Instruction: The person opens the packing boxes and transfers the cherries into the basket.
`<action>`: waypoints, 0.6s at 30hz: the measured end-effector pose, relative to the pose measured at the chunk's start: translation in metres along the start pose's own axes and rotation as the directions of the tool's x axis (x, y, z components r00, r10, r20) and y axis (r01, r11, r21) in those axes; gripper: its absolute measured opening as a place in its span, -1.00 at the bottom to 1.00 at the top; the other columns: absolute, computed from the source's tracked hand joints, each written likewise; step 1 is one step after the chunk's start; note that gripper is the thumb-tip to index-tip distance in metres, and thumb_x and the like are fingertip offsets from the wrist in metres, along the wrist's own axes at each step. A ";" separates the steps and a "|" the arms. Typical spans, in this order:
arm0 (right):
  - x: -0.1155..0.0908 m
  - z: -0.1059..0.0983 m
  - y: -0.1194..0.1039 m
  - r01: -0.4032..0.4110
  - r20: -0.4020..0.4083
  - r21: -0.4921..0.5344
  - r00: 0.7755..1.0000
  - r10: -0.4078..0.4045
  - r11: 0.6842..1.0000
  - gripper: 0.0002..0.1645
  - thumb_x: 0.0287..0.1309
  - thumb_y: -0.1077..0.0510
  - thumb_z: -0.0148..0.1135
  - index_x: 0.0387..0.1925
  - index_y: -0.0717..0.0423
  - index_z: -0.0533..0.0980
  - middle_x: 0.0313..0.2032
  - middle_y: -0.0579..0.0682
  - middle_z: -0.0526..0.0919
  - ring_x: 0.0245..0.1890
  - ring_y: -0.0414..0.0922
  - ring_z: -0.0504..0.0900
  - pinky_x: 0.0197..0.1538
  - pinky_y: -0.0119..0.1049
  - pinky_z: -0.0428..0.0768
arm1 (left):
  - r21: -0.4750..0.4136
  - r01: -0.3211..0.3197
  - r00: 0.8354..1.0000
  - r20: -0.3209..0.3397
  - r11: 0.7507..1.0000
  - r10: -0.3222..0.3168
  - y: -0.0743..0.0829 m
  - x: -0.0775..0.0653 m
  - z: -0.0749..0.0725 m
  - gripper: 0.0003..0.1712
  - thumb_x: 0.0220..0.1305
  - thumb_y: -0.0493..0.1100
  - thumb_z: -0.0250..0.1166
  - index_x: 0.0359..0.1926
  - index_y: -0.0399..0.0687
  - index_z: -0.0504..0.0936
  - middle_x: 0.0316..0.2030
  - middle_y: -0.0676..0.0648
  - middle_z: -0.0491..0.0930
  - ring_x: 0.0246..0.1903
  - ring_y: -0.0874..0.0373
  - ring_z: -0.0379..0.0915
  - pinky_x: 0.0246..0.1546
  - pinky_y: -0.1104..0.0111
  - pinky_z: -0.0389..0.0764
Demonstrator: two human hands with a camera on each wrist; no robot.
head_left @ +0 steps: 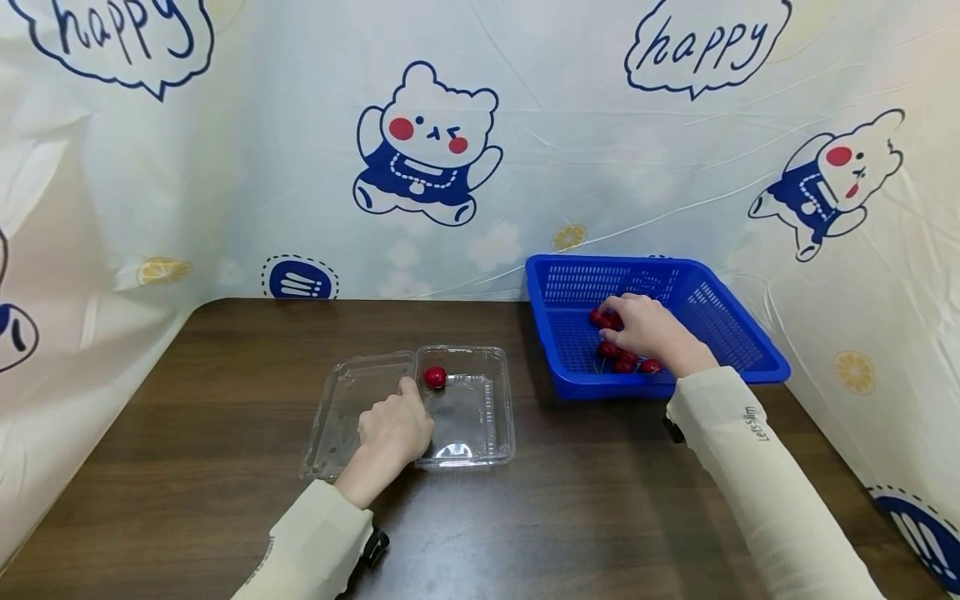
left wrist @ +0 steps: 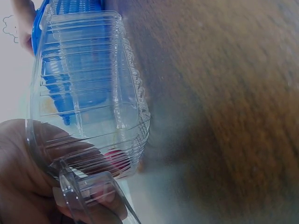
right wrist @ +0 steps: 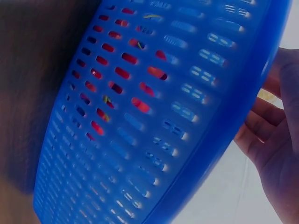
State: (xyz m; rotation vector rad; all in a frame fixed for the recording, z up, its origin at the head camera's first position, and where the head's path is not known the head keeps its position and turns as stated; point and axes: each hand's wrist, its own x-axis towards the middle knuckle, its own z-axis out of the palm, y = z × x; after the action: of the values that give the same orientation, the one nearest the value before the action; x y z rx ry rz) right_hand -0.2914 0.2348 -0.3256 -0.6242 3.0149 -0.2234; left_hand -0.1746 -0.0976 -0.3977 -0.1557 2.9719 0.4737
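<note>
My left hand (head_left: 396, 423) is at the hinge side of an opened clear plastic box (head_left: 501, 408), its fingers curled about the plastic edge in the left wrist view. The lid (head_left: 341, 400) lies folded out to the left. One red cherry (head_left: 435, 377) sits in the box's far left corner. Over in the blue basket (head_left: 551, 350), my right hand (head_left: 651, 327) reaches down with thumb and fingers bent around red cherries (head_left: 596, 318). Whether it pinches one is unclear. More cherries (head_left: 624, 363) lie below that hand; the right wrist view shows them through the slots.
The brown wooden table (head_left: 225, 400) carries the box at its middle and the basket at its back right. A printed cloth (head_left: 525, 167) hangs behind and along both sides of the table.
</note>
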 end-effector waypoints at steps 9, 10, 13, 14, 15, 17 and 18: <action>-0.002 0.005 0.006 -0.038 0.030 -0.005 0.999 0.038 0.999 -0.51 0.15 0.12 0.28 0.10 0.24 0.50 0.04 0.36 0.61 0.00 0.26 0.56 0.08 0.31 0.49 | 0.002 0.002 1.000 0.003 1.000 -0.002 0.000 0.000 0.001 -0.64 0.23 -0.16 0.06 -0.05 -0.34 0.31 -0.37 -0.39 0.66 -0.42 -0.28 0.59 -0.51 -0.04 0.54; -0.002 0.006 0.006 -0.043 0.034 -0.002 0.998 0.043 0.999 -0.50 0.15 0.11 0.28 0.10 0.24 0.50 0.04 0.36 0.62 -0.01 0.26 0.56 0.08 0.31 0.49 | 0.001 0.002 1.000 0.004 1.000 -0.002 0.000 0.000 0.001 -0.64 0.23 -0.16 0.06 -0.05 -0.34 0.31 -0.36 -0.40 0.67 -0.42 -0.28 0.59 -0.51 -0.04 0.54; -0.002 0.009 0.007 -0.058 0.056 0.008 0.997 0.057 0.998 -0.50 0.16 0.10 0.28 0.10 0.24 0.50 0.04 0.36 0.62 -0.03 0.25 0.57 0.08 0.32 0.49 | 0.001 0.002 1.000 0.005 1.000 -0.002 0.000 0.001 0.001 -0.64 0.24 -0.15 0.06 -0.06 -0.34 0.31 -0.36 -0.40 0.67 -0.42 -0.29 0.59 -0.53 -0.04 0.54; -0.002 0.010 0.008 -0.062 0.065 0.009 0.996 0.061 0.998 -0.51 0.17 0.10 0.27 0.10 0.24 0.50 0.03 0.36 0.63 -0.05 0.24 0.58 0.07 0.32 0.50 | 0.001 0.002 1.000 0.004 1.000 -0.002 0.000 0.001 0.001 -0.64 0.24 -0.15 0.07 -0.06 -0.34 0.31 -0.36 -0.40 0.67 -0.43 -0.29 0.59 -0.53 -0.04 0.54; -0.002 0.012 0.008 -0.065 0.076 0.012 0.995 0.064 0.998 -0.51 0.18 0.09 0.27 0.10 0.24 0.50 0.03 0.35 0.63 -0.06 0.23 0.58 0.07 0.31 0.50 | 0.001 0.003 1.000 0.004 1.000 -0.003 0.000 0.001 0.001 -0.64 0.24 -0.15 0.07 -0.06 -0.34 0.31 -0.36 -0.40 0.67 -0.43 -0.28 0.59 -0.53 -0.04 0.54; -0.002 0.014 0.009 -0.070 0.096 0.011 0.993 0.068 0.998 -0.51 0.18 0.08 0.26 0.10 0.23 0.51 0.01 0.34 0.64 -0.09 0.20 0.59 0.06 0.29 0.53 | 0.000 0.003 1.000 0.004 1.000 -0.003 -0.001 0.001 0.001 -0.63 0.24 -0.14 0.07 -0.05 -0.34 0.31 -0.37 -0.40 0.67 -0.44 -0.27 0.59 -0.54 -0.03 0.54; -0.003 0.014 0.010 -0.069 0.105 0.009 0.992 0.067 0.998 -0.51 0.18 0.08 0.26 0.10 0.23 0.51 0.00 0.33 0.65 -0.11 0.19 0.60 0.05 0.27 0.54 | -0.001 0.002 1.000 0.004 1.000 -0.002 -0.001 0.001 0.001 -0.63 0.24 -0.14 0.08 -0.05 -0.34 0.31 -0.38 -0.39 0.67 -0.45 -0.27 0.59 -0.54 -0.03 0.54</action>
State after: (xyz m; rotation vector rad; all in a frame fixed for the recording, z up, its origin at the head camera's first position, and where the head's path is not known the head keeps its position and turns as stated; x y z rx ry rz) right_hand -0.2914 0.2427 -0.3411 -0.5142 2.9257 -0.1998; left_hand -0.1750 -0.0978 -0.3990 -0.1572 2.9672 0.4746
